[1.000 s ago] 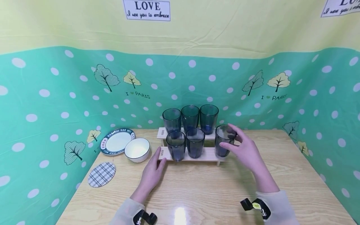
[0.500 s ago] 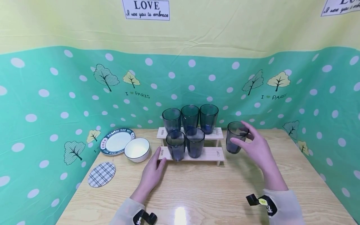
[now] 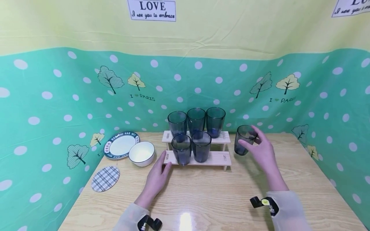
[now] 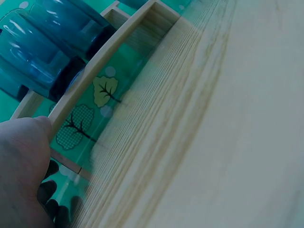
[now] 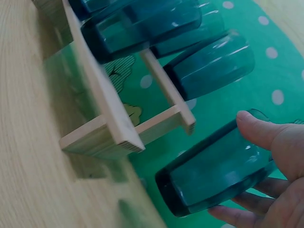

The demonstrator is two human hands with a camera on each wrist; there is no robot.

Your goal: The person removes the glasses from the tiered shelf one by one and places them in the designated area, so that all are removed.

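Observation:
My right hand [image 3: 261, 150] holds a dark tinted glass [image 3: 240, 146] near its rim, thumb on one side and fingers on the other. In the right wrist view that glass [image 5: 213, 175] is off to the side of the two-tier wooden rack [image 5: 107, 102], apart from it; its base appears off the table. My left hand [image 3: 157, 176] holds the left end of the wooden rack [image 3: 215, 158], its thumb at the front edge of the lower tier. Two like glasses [image 3: 201, 147] stand on the lower tier, three [image 3: 215, 123] on the upper.
Left of the rack stand a white bowl [image 3: 141, 153] and a blue-rimmed plate [image 3: 124, 145]. A checked oval mat [image 3: 105, 178] lies closer on the wooden table [image 3: 208, 195]. A green and yellow cloth [image 3: 179, 77] hangs behind and at the sides.
The right hand has carried its glass from the right end of the lower tier to the right, away from the rack. The left hand stays at the rack's left end.

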